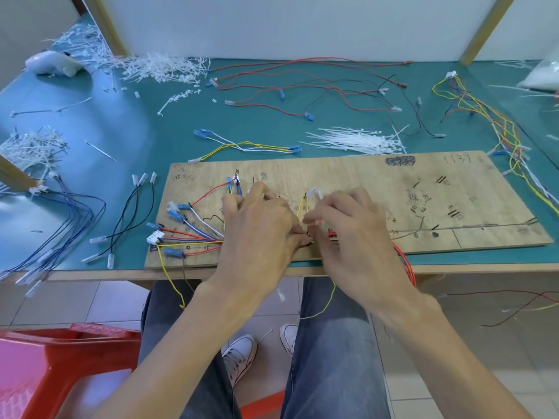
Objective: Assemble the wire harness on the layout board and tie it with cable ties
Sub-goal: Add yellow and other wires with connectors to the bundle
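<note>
I'm pinching the light, floppy wire bundle at its trunk with my left hand; my right hand is hovering curled alongside, grip unclear.

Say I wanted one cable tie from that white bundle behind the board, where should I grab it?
Probably pinch a thin tail at the left end of the cable ties, coming from above and the left: the tips fan apart there, while the ties overlap tightly toward the right.

My layout board is bare matt plywood. Bench mat smooth, slight sheen. Cable ties white plastic.
</note>
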`<state>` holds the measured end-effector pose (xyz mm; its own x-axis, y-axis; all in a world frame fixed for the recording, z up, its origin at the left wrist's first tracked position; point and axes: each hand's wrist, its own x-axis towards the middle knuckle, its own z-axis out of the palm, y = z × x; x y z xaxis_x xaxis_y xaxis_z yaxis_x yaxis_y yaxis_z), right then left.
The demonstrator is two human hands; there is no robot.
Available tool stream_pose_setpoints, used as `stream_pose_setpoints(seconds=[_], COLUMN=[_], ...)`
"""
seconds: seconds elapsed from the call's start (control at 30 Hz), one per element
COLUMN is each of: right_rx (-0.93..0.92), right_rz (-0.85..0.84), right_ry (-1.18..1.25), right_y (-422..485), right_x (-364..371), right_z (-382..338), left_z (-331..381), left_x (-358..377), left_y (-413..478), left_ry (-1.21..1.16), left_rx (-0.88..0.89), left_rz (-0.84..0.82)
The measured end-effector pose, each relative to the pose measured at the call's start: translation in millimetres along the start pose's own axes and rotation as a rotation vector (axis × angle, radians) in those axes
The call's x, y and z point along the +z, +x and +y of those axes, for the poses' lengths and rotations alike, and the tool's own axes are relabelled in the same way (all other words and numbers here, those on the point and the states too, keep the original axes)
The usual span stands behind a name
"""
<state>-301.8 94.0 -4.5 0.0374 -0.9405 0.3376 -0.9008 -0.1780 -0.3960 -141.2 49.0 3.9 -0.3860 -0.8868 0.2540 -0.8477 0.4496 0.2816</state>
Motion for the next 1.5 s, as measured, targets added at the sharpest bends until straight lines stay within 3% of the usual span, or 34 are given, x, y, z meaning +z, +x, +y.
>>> stream_pose_setpoints(seconds=[0.3, 0.83, 1.07, 1.2, 1.5], right_rx=[0.136, 0.132, 0.148, 0.156, 0.22], right_rz=[-0.084, -0.19, -0.229, -0.221, -0.227], right_ry=[0.13, -0.111, -0.163, -0.057, -0.154], right_y=[-20.8, -29.9, -33.4, -31.1, 7.9], right_x=[4.7, -1.6, -10.0, -20.1, -70.0], right_z=[-1.8, -8.3, -10.8, -9.7, 47.0], left_z=[-2.7, -4.6, -0.7, 2.3, 6.0], left_x=[4.2, 12.2, 9.6, 8.6, 12.0], left_y=[-6.5, -38.5, -43.6, -45.1, -49.8], left_ry=[0.014, 0.235, 0.225, 0.225, 0.255], left_rx=[0.055, 0.259, 0.292, 0.258, 0.221], left_rz=[0.083, 0.169, 0.034, -0.013, -0.094])
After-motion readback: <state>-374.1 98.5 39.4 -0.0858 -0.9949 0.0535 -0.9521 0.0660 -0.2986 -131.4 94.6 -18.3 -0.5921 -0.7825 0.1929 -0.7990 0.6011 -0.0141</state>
